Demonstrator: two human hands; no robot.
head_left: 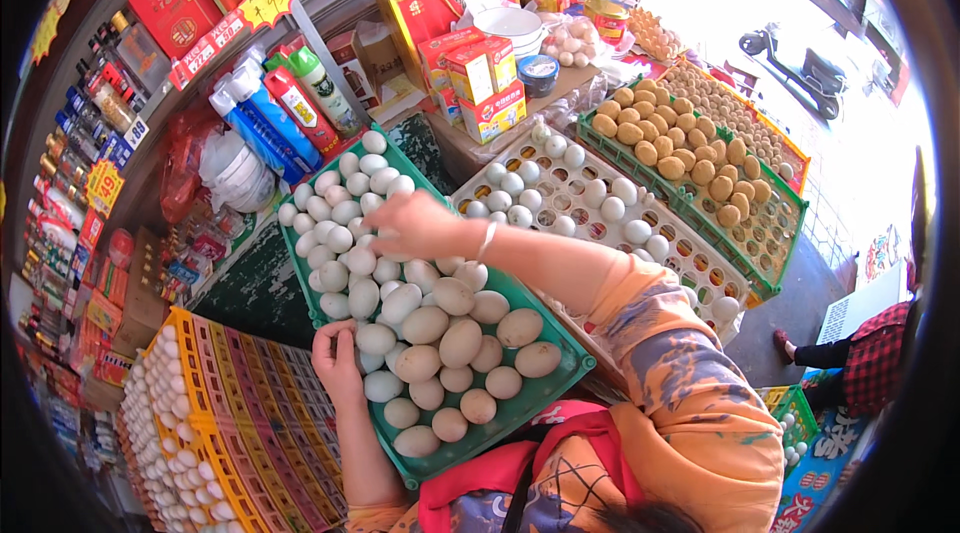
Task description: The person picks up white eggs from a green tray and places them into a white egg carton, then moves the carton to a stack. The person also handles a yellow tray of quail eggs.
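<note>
A green plastic crate (525, 375) full of pale eggs lies close in front of me, its near corner by my body. Small bluish-white eggs (339, 238) fill its far half, and larger cream eggs (460, 342) lie in the near half. My right hand (409, 225) reaches over the smaller eggs, blurred, with its fingertips down among them; whether it grips one cannot be told. My left hand (336, 357) rests at the crate's left rim, beside the eggs, with its fingers curled and partly hidden at the edge.
A white egg tray (585, 180), partly filled, lies right of the crate. Beyond it stands a green crate of brown coated eggs (675, 132). Stacked yellow egg trays (262, 398) stand at lower left, spray cans (300, 105) at upper left. A person in a checked top (874, 360) is at right.
</note>
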